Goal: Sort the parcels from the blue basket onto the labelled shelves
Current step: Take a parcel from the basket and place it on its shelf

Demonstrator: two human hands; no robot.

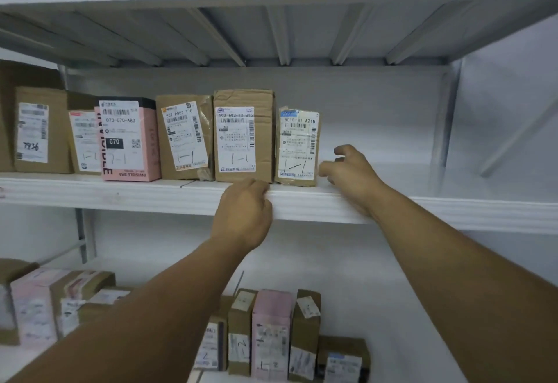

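A row of upright parcels stands on the white upper shelf (422, 210), each marked "1-1" by hand. The rightmost is a small brown parcel (297, 147) with a white label. Beside it stands a taller brown box (243, 136). My right hand (350, 171) hovers just right of the small parcel, fingers loosely curled, holding nothing. My left hand (246, 210) sits at the shelf's front edge below the taller box, fingers curled over the lip. The blue basket is out of view.
Further left stand another brown box (184, 138), a pink box (129, 141) labelled 070 and more brown boxes (39, 132). The shelf is bare to the right of my right hand. The lower shelf holds several parcels (271, 334), some marked "1-2".
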